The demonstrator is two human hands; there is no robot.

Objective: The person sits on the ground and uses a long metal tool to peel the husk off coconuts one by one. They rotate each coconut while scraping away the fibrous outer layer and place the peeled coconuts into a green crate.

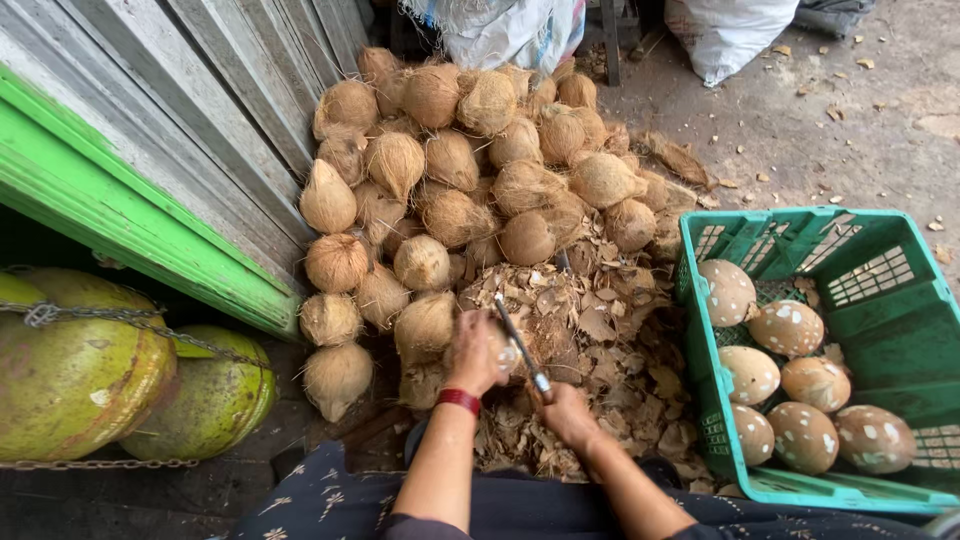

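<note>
I see a coconut (500,350) held low in the middle of the view, mostly hidden under my left hand (474,352), which wraps over its top; only a pale, partly scraped patch of its shell shows at the hand's right side. A knife (522,348) with a thin, long metal blade lies slanted across that pale patch, its tip pointing up and left, its handle gripped in my right hand (566,412) just below. Both sit above a heap of dry brown husk chips (590,330) on the ground.
</note>
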